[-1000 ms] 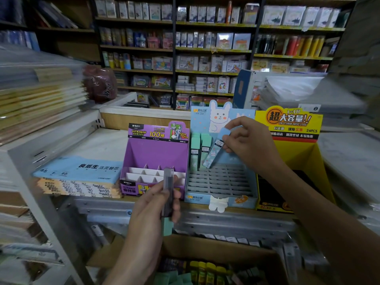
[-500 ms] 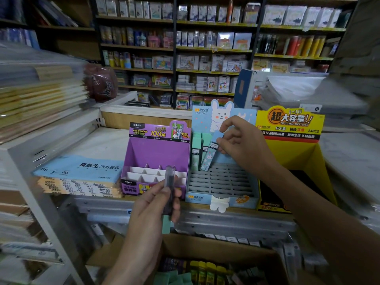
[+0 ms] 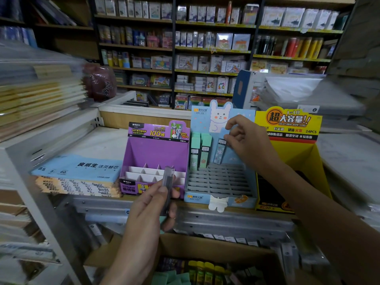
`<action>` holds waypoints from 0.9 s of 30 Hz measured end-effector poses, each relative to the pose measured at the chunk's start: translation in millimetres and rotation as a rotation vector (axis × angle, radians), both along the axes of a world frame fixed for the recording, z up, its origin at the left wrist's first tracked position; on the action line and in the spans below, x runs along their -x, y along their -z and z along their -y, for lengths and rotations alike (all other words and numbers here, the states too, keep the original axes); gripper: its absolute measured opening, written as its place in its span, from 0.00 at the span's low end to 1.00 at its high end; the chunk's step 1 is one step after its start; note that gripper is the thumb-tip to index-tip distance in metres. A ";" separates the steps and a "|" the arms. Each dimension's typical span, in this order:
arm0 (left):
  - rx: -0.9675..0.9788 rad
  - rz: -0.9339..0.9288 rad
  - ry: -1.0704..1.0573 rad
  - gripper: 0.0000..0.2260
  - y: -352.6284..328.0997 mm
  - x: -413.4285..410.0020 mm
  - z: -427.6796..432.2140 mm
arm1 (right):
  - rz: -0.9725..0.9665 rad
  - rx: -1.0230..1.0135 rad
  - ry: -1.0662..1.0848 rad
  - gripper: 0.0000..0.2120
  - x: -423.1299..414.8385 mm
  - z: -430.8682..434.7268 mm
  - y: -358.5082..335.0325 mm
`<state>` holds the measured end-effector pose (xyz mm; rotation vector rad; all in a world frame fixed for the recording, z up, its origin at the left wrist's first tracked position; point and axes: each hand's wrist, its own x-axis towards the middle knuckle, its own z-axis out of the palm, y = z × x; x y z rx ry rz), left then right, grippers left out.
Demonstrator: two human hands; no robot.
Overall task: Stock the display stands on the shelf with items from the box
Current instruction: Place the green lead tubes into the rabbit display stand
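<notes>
Your right hand (image 3: 249, 142) pinches a pale blue lead case (image 3: 219, 151) by its top end between thumb and fingertips, the other fingers curled loosely. The case hangs a little tilted, its lower end at the back row of slots in the blue bunny stand (image 3: 197, 197), just right of two green cases (image 3: 195, 149) that stand upright in the back left corner of that grid. The other slots show as open grey cells.

Your left hand (image 3: 148, 210) is lower, in front of the shelf's front edge (image 3: 226, 221), its thumb and fingers closed round a clear, dark-cored case (image 3: 168, 179) held upright. A bit of green (image 3: 162, 220) pokes out beneath the fingers; you cannot tell what it is.

On the shelf, the purple stand (image 3: 158, 153) with white dividers sits touching the blue stand's left side, and the yellow stand (image 3: 292, 153) is just beside its right. Blue and orange paper packs (image 3: 82, 167) are stacked near the shelf's left end. Below the front edge, the cardboard box (image 3: 216, 246) lies open with green and yellow items inside.
</notes>
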<state>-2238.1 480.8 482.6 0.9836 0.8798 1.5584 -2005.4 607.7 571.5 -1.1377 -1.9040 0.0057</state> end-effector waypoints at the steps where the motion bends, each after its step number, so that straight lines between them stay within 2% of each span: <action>1: 0.000 -0.014 0.000 0.12 0.5 1.1 0.1 | 0.002 0.003 -0.005 0.09 -0.3 -0.5 0.5; 7: -0.016 -0.031 -0.019 0.11 -0.2 3.4 0.8 | 0.000 0.046 -0.052 0.09 0.3 -2.9 0.9; 14: -0.010 0.055 -0.014 0.05 -2.0 0.2 -1.7 | -0.035 0.079 -0.065 0.07 7.7 -6.7 8.8; 21: -0.032 -0.060 0.008 0.16 -2.4 1.9 -0.5 | -0.043 0.138 -0.048 0.07 6.6 -8.7 13.7; 27: -0.038 -0.083 -0.001 0.11 -6.4 3.0 -0.6 | 0.007 0.115 -0.018 0.09 6.4 -3.0 10.5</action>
